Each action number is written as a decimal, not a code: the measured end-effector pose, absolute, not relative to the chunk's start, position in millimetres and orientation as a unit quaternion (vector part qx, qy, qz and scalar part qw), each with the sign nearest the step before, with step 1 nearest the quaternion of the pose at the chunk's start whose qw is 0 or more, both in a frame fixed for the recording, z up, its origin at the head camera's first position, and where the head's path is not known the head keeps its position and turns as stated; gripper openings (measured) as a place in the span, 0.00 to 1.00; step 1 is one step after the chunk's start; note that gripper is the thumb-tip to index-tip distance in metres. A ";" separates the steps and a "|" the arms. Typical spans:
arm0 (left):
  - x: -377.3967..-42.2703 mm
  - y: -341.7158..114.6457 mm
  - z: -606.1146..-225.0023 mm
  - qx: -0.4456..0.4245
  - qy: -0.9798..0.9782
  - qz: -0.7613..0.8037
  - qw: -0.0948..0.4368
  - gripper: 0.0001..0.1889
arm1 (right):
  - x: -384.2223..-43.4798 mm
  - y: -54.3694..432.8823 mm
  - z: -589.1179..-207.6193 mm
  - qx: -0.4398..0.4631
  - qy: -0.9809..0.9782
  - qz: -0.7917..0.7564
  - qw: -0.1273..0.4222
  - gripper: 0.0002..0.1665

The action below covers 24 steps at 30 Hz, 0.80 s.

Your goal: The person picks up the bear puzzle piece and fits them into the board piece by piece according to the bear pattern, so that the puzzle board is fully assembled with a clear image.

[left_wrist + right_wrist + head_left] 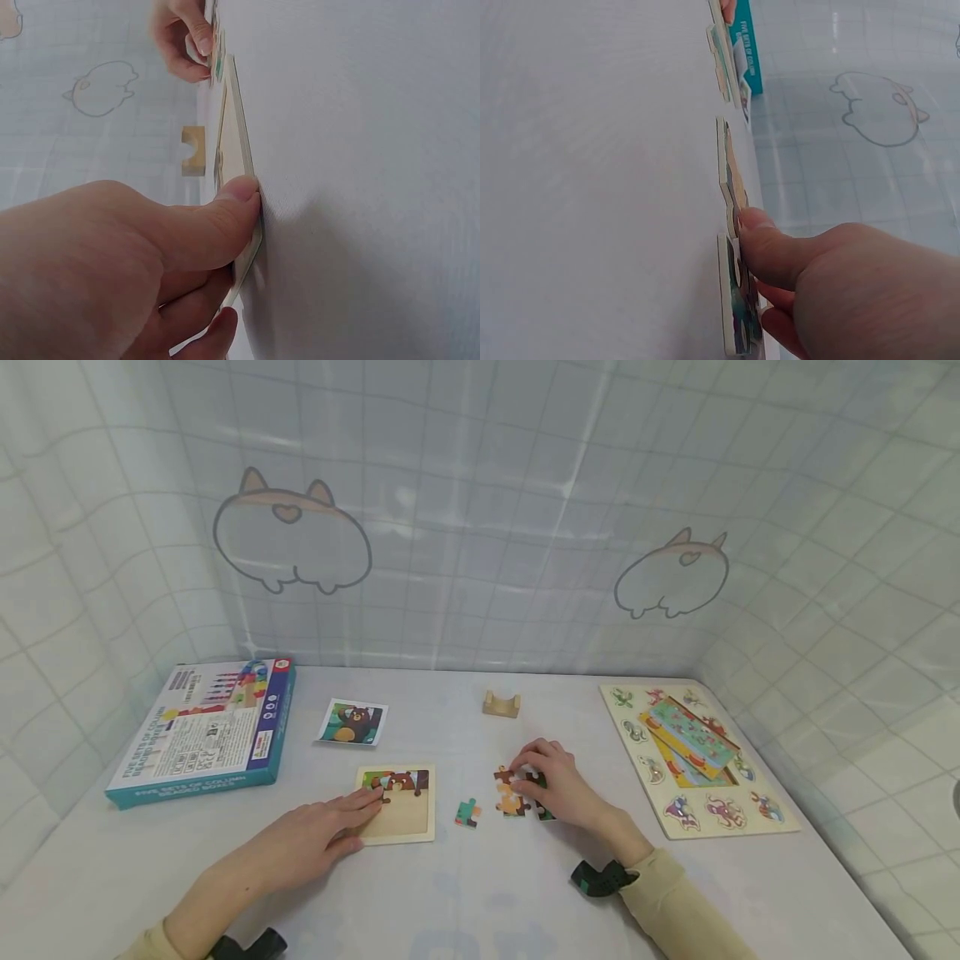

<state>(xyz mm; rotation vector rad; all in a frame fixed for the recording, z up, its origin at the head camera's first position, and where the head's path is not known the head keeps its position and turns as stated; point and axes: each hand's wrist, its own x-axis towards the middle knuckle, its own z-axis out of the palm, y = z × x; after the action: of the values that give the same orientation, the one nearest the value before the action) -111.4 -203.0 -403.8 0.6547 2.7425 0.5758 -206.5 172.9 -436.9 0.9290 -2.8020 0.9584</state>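
White table (pixel 480 897): left hand (pixel 315 833) holds left edge of puzzle tray (pixel 405 823), right hand (pixel 561 792) narrowed over loose pieces (pixel 513 802) right of it, grip unclear; such crowding could drag neighbouring pieces along or flip one.

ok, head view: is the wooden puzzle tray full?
No, puzzle pieces fill only the upper part of the wooden puzzle tray, and bare wood shows below them.

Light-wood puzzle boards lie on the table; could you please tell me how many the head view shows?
2: a small framed board at the left hand, and a large animal board to the right of the right hand. Cards lying on it could hide another.
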 end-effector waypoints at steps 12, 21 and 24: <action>-110.3 -204.1 -404.1 0.234 0.944 0.200 0.122 0.28 | -206.4 171.5 -438.4 0.299 -0.907 0.296 0.030 0.10; -111.0 -203.5 -402.8 0.234 0.944 0.199 0.122 0.28 | -205.4 171.7 -436.7 0.299 -0.905 0.301 0.036 0.09; -111.1 -203.9 -403.0 0.235 0.943 0.201 0.123 0.27 | -205.0 171.6 -435.8 0.300 -0.903 0.304 0.033 0.09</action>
<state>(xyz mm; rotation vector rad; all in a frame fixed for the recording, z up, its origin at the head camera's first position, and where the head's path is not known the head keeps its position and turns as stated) -111.1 -203.9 -403.0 0.6870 2.7508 0.5863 -205.0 171.6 -435.8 0.9236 -2.7801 0.9371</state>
